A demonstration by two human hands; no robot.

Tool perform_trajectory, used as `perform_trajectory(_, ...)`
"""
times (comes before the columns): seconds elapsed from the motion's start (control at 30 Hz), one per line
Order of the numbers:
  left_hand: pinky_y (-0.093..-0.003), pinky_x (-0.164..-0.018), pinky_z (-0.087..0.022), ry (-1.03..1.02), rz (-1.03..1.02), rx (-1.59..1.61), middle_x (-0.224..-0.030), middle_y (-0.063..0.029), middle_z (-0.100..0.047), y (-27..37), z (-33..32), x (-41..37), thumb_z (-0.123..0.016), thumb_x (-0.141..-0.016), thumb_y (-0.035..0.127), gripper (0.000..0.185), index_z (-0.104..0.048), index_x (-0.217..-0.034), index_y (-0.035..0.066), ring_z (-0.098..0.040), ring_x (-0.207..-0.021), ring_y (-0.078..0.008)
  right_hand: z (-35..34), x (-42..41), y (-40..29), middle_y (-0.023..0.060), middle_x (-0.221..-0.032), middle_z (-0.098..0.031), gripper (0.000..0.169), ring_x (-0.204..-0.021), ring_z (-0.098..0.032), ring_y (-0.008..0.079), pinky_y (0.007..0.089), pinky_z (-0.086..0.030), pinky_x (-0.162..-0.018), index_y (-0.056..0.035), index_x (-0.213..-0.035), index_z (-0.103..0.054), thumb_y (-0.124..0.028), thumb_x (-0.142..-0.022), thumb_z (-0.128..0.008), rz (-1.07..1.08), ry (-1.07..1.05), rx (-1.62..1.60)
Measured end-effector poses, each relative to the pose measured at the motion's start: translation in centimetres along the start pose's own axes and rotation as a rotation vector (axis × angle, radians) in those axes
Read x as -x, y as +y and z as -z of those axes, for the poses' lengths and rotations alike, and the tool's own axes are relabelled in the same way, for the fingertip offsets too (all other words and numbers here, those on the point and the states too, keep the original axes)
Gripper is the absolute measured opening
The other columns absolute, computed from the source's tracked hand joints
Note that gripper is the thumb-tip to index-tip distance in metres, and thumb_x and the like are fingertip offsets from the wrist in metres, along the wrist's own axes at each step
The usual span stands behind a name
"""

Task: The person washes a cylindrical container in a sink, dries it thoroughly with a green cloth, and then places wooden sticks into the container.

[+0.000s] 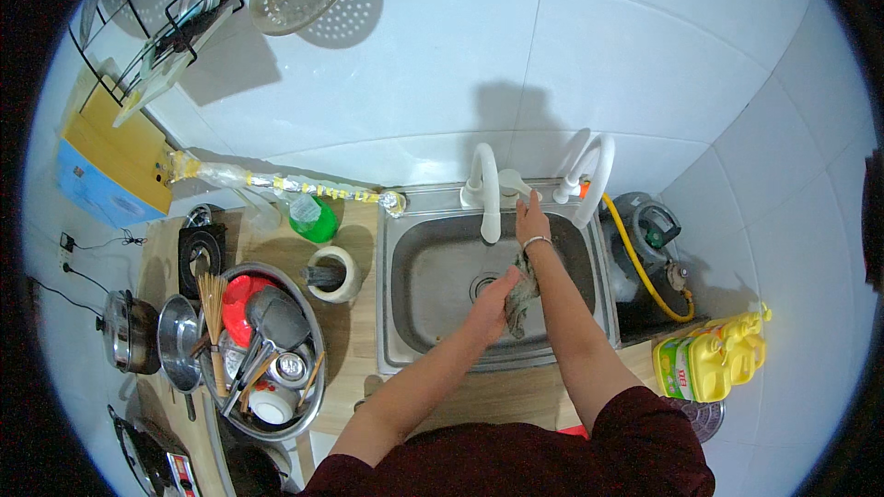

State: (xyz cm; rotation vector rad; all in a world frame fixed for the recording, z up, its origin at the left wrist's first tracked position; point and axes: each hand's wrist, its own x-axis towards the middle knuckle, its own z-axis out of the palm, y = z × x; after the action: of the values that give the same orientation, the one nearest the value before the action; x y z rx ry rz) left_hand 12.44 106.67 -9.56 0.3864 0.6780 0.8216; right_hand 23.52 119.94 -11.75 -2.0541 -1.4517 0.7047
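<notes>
A stainless steel sink lies before me, its drain partly hidden by my left hand. My left hand grips a crumpled grey-green cloth over the basin. That cloth hangs down beside my right forearm. At the back rim, the fingertips of my right hand reach the white faucet lever and appear to touch it; how far they close around it is unclear. A white gooseneck faucet arches over the basin to the left of this hand. Another white curved faucet stands to its right.
On the left counter stand a metal basin of dishes and utensils, a stone mortar and a green bottle. To the right are a gas cylinder with a yellow hose and yellow jugs.
</notes>
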Motion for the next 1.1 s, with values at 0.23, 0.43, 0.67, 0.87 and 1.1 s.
perform_trajectory(0.23,-0.0318,-0.078,-0.044,-0.017,0.072,0.039,-0.098,-0.0036,-0.057,-1.2,0.6,-0.8,-0.041,-0.089,0.036,0.034,-0.052,-0.102,0.006,-0.055,-0.088,-0.016,-0.1,-0.1,1.0,0.0232,-0.096,-0.057,0.052,-0.09,-0.055,0.0389,0.0456,-0.043,-0.076,-0.0113,-0.129,-0.024,-0.037,-0.086,-0.04,-0.123,-0.118,0.105)
perform_trajectory(0.43,-0.0281,-0.074,-0.043,0.057,0.143,0.125,-0.09,-0.001,-0.057,-1.5,-0.3,3.3,-0.045,-0.088,0.034,0.032,-0.054,-0.097,0.005,-0.054,-0.079,-0.0117,-5.0,3.2,8.1,0.0089,-0.07,-0.052,0.039,-0.055,-0.046,0.018,0.0311,-0.037,-0.047,-0.004,-0.11,-0.041,-0.034,-0.086,-0.047,-0.052,-0.29,-0.704)
perform_trajectory(0.67,-0.0363,-0.077,-0.045,0.041,0.174,0.173,-0.101,-0.0069,-0.056,-3.3,0.7,7.7,-0.044,-0.087,0.037,0.041,-0.047,-0.112,0.004,-0.055,-0.091,-0.0204,-1.8,10.0,2.0,-0.0017,-0.047,-0.031,0.044,-0.037,-0.028,0.0098,0.0244,-0.02,-0.035,-0.0102,-0.062,-0.041,-0.049,-0.083,-0.046,-0.563,-0.532,-1.143)
perform_trajectory(0.87,-0.0356,-0.078,-0.045,0.05,0.073,0.081,-0.103,-0.0071,-0.056,-4.1,1.5,9.4,-0.044,-0.087,0.036,0.04,-0.048,-0.112,0.004,-0.055,-0.091,-0.0195,-3.4,11.1,1.7,0.0009,-0.044,-0.034,0.04,-0.033,-0.033,0.0126,0.0284,-0.024,-0.031,-0.0091,-0.056,-0.041,-0.039,-0.081,-0.047,-0.478,-0.39,-1.003)
perform_trajectory(1.1,-0.0353,-0.084,-0.041,0.076,-0.007,0.01,-0.107,-0.0086,-0.054,-5.1,2.1,11.9,-0.041,-0.089,0.037,0.041,-0.048,-0.113,0.004,-0.052,-0.096,-0.0206,-6.2,11.3,3.8,0.0024,-0.049,-0.04,0.035,-0.037,-0.036,0.0125,0.0272,-0.028,-0.034,-0.0077,-0.06,-0.043,-0.034,-0.083,-0.048,-0.216,-0.418,-0.853)
